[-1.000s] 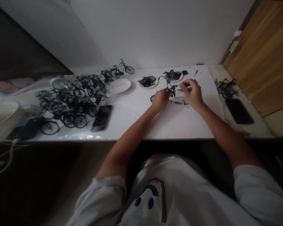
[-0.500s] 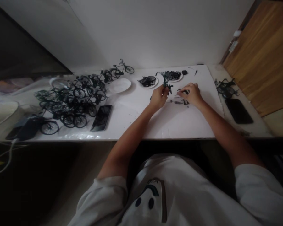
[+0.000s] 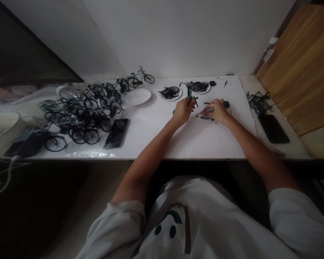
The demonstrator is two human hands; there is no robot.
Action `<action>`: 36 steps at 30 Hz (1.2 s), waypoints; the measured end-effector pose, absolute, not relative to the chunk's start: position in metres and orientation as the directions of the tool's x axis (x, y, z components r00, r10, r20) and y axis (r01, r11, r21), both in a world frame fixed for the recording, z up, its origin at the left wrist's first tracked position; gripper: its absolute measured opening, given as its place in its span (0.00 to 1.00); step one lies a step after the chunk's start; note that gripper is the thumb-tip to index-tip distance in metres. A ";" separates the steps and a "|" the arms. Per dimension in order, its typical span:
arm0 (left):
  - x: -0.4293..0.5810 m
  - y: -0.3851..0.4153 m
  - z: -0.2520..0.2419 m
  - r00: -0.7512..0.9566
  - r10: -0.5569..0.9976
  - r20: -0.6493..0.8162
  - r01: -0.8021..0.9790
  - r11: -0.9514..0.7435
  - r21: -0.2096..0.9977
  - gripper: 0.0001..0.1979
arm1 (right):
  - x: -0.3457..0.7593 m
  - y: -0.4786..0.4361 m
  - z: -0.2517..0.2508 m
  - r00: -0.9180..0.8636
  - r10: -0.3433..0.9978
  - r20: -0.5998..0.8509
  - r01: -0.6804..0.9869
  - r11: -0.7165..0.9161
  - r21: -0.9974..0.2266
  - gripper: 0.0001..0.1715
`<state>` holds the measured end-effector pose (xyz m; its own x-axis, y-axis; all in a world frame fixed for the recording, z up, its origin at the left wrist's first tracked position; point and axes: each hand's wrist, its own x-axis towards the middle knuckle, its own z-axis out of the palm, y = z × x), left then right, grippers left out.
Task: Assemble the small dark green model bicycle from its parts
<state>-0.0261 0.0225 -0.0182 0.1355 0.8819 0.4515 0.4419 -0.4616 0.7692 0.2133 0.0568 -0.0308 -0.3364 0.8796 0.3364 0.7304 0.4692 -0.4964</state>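
Note:
My left hand point(image 3: 183, 110) is closed around a dark green miniature bicycle frame point(image 3: 190, 92), held upright above the white board. To the right of it, my right hand point(image 3: 218, 110) is low over the board with thumb and fingertips pressed together. Whatever is between those fingers is too small to make out. Small dark parts point(image 3: 204, 117) lie under and beside the right fingertips. A dark object point(image 3: 226, 104) shows just behind the right hand, partly hidden by it.
Many assembled miniature bicycles point(image 3: 91, 104) crowd the left side, near an empty white plate point(image 3: 138, 97) and a phone point(image 3: 116, 133). Two plates at the back hold black bicycle parts point(image 3: 170, 92) and more parts point(image 3: 200, 86). Another phone point(image 3: 273, 128) lies at right.
My right hand has moved slightly down and toward the small parts on the board, its fingertips now among them. My left hand still holds the bicycle frame in nearly the same place.

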 end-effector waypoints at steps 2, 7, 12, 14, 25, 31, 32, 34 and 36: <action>-0.027 0.023 -0.019 0.145 0.880 0.452 0.447 -0.466 0.764 0.16 | 0.213 0.054 -0.028 -0.341 0.875 0.345 0.724 0.478 -0.498 0.19; -0.026 0.025 -0.019 0.132 0.874 0.467 0.506 -0.465 0.726 0.17 | 0.216 0.051 -0.025 -0.455 0.805 0.381 0.623 0.594 -0.509 0.16; -0.023 0.023 -0.016 0.111 0.873 0.475 0.502 -0.462 0.731 0.20 | 0.217 0.050 -0.026 -0.508 0.787 0.351 0.619 0.617 -0.486 0.17; -0.022 0.022 -0.014 0.109 0.878 0.466 0.512 -0.451 0.731 0.20 | 0.216 0.048 -0.025 -0.518 0.787 0.335 0.635 0.616 -0.466 0.14; -0.022 0.022 -0.017 0.117 0.885 0.450 0.534 -0.438 0.723 0.22 | 0.210 0.041 -0.018 -0.519 0.789 0.329 0.631 0.613 -0.475 0.07; -0.022 0.023 -0.017 0.118 0.866 0.486 0.545 -0.466 0.697 0.23 | 0.209 0.037 -0.010 -0.457 0.822 0.340 0.540 0.560 -0.628 0.10; -0.022 0.023 -0.018 0.116 0.861 0.494 0.551 -0.470 0.690 0.24 | 0.208 0.036 -0.009 -0.435 0.828 0.354 0.536 0.554 -0.637 0.11; -0.022 0.024 -0.019 0.117 0.854 0.507 0.568 -0.476 0.671 0.24 | 0.207 0.035 -0.006 -0.402 0.821 0.406 0.534 0.571 -0.624 0.10; -0.023 0.025 -0.020 0.121 0.846 0.520 0.586 -0.483 0.650 0.23 | 0.206 0.034 -0.002 -0.383 0.798 0.465 0.534 0.602 -0.594 0.07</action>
<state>-0.0227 0.0248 -0.0195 0.1208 0.8457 0.5198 0.5859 -0.4835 0.6504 0.2060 0.0343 -0.0022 -0.3831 0.7983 0.4647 0.5343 0.6019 -0.5935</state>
